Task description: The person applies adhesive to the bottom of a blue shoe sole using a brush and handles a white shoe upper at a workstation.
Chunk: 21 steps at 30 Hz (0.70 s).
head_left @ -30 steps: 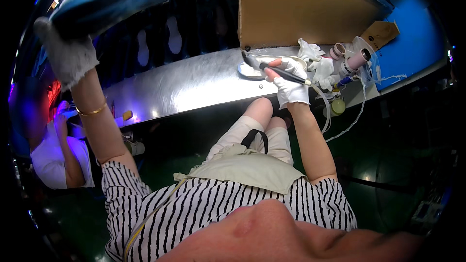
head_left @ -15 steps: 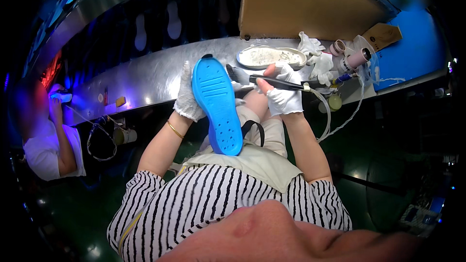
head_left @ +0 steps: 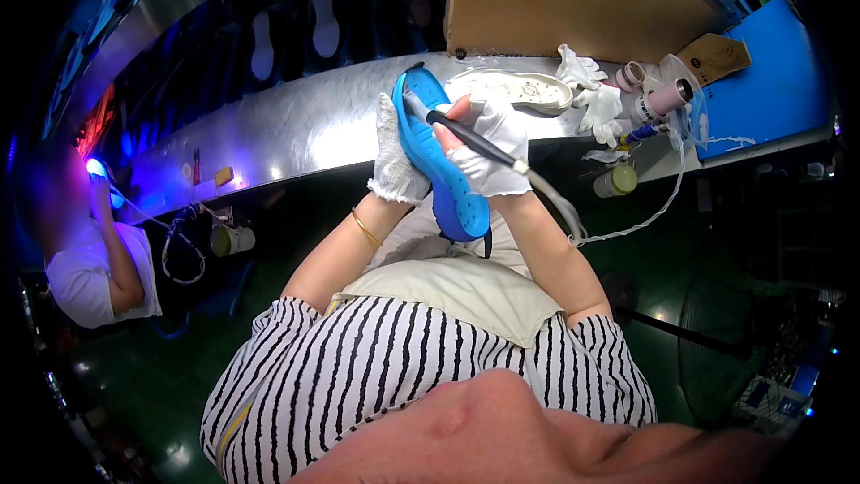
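Observation:
My left hand (head_left: 395, 157), in a white knit glove, grips a blue shoe sole (head_left: 464, 208) along its left side. The sole is tilted, its toe end toward the bench and its heel end toward my lap. In my right hand (head_left: 493, 143), whose glove leaves the thumb and a fingertip bare, is a black-handled brush (head_left: 475, 141) fed by a clear tube (head_left: 557, 200). Its bristles reach the inner face of the sole near the toe end. Behind my right hand, a white shoe sole (head_left: 515, 88) lies on the metal bench (head_left: 305, 145).
Spare white gloves (head_left: 598, 109), a tape roll (head_left: 631, 77) and a pink bottle (head_left: 670, 97) crowd the bench's right end. A cardboard box (head_left: 573, 4) stands behind, beside a blue surface (head_left: 761, 94). At the left, another person (head_left: 97, 273) sits working; a yellow block (head_left: 224, 176) lies nearby.
The blue sole has moved right and away from me, tipping sideways. My right hand has brought the brush left, from beside the sole onto its inner face.

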Tool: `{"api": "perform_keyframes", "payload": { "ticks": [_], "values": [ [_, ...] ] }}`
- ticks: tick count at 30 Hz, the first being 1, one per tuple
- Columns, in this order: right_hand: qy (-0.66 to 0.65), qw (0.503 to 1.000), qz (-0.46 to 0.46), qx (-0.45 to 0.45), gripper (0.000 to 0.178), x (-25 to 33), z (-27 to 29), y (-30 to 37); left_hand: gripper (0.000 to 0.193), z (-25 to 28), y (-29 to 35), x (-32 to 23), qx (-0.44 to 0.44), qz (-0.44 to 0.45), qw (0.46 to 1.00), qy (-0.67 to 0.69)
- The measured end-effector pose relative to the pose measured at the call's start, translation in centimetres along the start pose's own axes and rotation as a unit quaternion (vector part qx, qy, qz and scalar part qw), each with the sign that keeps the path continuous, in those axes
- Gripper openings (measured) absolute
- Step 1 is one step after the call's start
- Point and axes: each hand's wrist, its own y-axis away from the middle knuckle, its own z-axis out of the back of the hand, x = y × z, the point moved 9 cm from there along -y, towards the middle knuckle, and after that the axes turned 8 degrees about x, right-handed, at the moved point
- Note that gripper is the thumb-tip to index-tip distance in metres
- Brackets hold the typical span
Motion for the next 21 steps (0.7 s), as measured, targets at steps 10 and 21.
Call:
{"api": "perform_keyframes", "payload": {
  "ticks": [10, 21],
  "values": [
    [0.060, 0.991, 0.049, 0.110, 0.024, 1.2, -1.9, 1.3, 0.081, 1.3, 0.9, -2.2, -0.053, -0.003, 0.998, -0.014],
    [-0.008, 0.984, -0.132, 0.117, 0.015, -1.4, -0.8, 5.2, 0.090, 0.8, 3.4, -0.9, 0.033, 0.110, 0.993, -0.033]
  ]
}}
